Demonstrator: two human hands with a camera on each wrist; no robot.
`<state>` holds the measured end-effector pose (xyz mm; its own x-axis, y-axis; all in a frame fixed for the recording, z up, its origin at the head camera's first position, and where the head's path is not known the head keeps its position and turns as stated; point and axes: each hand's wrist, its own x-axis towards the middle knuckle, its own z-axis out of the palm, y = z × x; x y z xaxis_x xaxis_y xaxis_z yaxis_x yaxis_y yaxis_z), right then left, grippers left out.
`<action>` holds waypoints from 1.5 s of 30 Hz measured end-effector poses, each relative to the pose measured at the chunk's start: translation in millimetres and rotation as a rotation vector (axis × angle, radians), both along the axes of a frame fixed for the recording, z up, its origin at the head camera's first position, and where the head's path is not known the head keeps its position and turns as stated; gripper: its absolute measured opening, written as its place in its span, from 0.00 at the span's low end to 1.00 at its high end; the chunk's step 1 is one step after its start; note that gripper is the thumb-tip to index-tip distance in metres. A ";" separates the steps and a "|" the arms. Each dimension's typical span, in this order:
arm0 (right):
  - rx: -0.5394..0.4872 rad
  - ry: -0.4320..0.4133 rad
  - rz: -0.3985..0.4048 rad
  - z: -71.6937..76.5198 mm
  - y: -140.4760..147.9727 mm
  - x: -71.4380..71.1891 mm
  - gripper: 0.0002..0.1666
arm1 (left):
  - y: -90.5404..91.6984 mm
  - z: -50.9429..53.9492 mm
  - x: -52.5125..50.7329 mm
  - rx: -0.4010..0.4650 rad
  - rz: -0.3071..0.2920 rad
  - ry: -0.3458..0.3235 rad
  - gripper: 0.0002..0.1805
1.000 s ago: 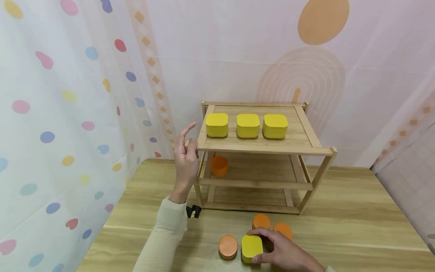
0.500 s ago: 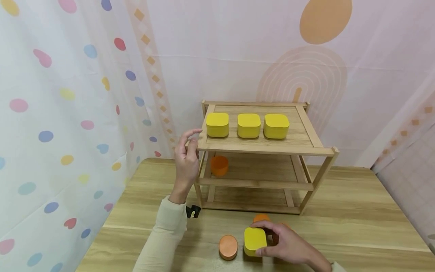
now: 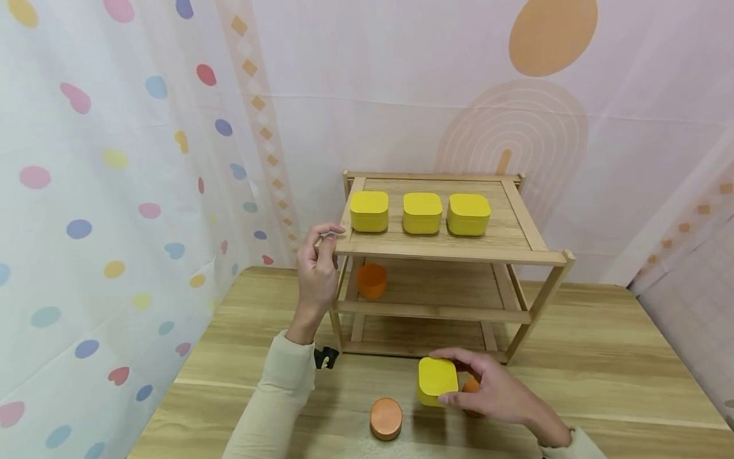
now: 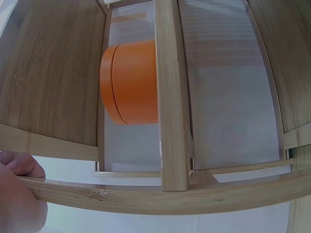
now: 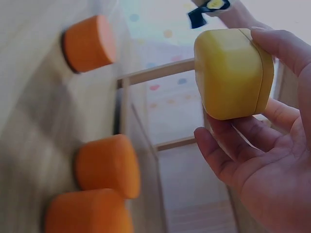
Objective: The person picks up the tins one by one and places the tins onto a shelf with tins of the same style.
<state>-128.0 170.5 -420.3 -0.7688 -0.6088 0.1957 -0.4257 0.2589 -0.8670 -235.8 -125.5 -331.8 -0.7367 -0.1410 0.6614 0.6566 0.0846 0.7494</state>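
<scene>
1. Edges: we see a three-tier wooden rack [image 3: 450,254] standing on the tabletop [image 3: 602,382], whose surface runs past both sides of the rack toward its left and right edges.
2. Top shelf: we count three yellow boxes [image 3: 422,214] in a row, the first just beside the left rail. The second and third stand closer together than the first and second; a broader stretch of board runs from the third to the right rail.
3. Middle shelf: we note an orange cylindrical container [image 3: 371,281], upright near the left end, with board extending to its right.
4. Before the rack: we find a lone orange tub [image 3: 386,419] and, in the right wrist view, two more orange tubs [image 5: 109,167] close to each other.
5. Right hand [image 3: 494,390]: the fingers, parted to the width of a rounded-square yellow box [image 3: 436,377], grasp it from opposed sides. We see it raised off the tabletop, lid upward, right of the lone orange tub.
6. Left hand [image 3: 317,271]: the fingers bend about the rack's upper front left corner, grasping it. Whether the index fingertip touches the shelf, we cannot tell.
</scene>
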 end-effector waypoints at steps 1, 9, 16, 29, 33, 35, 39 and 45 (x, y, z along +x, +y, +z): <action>-0.005 0.011 -0.004 3.2 0.5 -0.6 0.32 | 0.1 0.1 0.2 0.000 0.002 0.001 0.14; -0.036 0.083 -0.021 22.6 4.4 -4.6 0.31 | 0.7 -0.1 1.2 0.002 0.008 0.015 0.13; -0.040 0.100 -0.040 32.8 7.6 -7.4 0.31 | 0.0 0.1 0.5 -0.016 0.016 0.009 0.14; -0.103 0.204 -0.045 60.9 9.6 -12.6 0.34 | -0.4 -0.9 -0.1 -0.021 0.020 0.010 0.14; -0.154 0.251 -0.014 72.0 10.7 -13.5 0.35 | -1.1 -1.1 -0.1 -0.020 0.019 0.009 0.14; -0.171 0.264 -0.008 77.3 11.7 -13.7 0.36 | -1.2 -1.0 0.3 -0.020 0.018 0.007 0.14; -0.170 0.270 -0.014 86.4 12.6 -15.9 0.36 | -1.0 -0.7 0.4 -0.019 0.020 0.004 0.14; -0.144 0.292 -0.020 96.5 12.2 -19.8 0.36 | 0.1 -0.2 -0.4 -0.015 0.015 -0.001 0.14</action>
